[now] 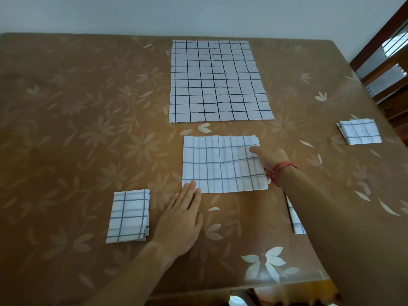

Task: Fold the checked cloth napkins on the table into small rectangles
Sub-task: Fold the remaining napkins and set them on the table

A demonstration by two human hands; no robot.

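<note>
Brown floral tablecloth (88, 129) covers the table; mid-table lies the half-folded napkin (220, 166), left hand (181, 217) flat, fingers spread on its near-left corner, right hand (270, 159) pressing its right edge, gripping nothing.

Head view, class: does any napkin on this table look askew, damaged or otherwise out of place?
Nothing is damaged. The folded napkin at the right edge lies turned at an angle, unlike the folded napkin near the left hand. The half-folded napkin has layers that do not quite line up at its far right corner.
</note>
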